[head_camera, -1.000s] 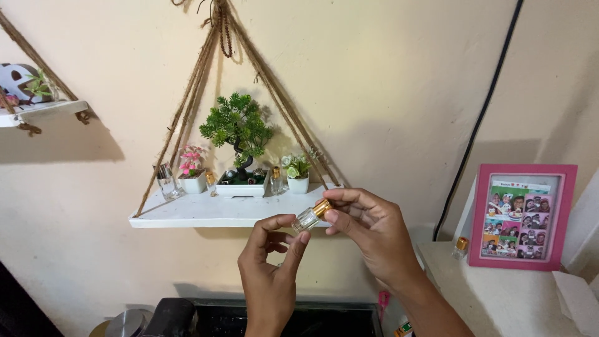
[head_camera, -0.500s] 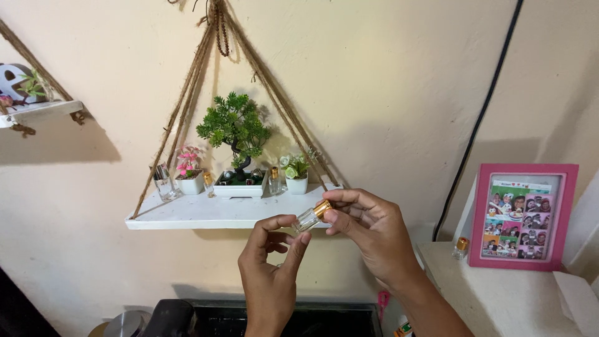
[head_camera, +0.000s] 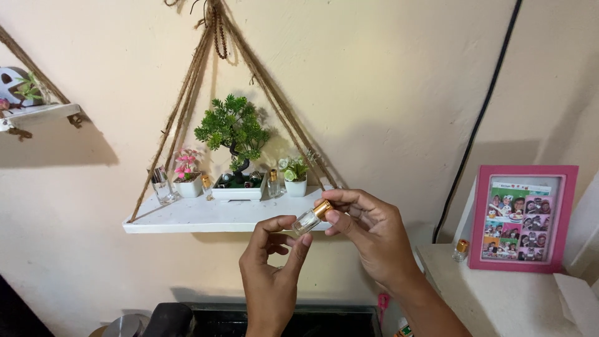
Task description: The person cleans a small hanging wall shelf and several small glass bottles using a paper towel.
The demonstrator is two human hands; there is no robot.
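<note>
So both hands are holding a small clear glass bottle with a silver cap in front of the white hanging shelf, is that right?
Not quite. The head view shows the small clear glass bottle has a gold cap, not silver. The left hand and right hand do hold it in front of the white hanging shelf.

A small bottle [head_camera: 307, 219] of clear, glossy glass is seen, topped by a shiny gold metal cap [head_camera: 322, 208]. A matt white-painted shelf [head_camera: 187, 219] is hung on rough, fibrous jute rope [head_camera: 181, 106]. Near its back edge, plastic-looking greenery [head_camera: 232, 128] is set in smooth white pots.
</note>
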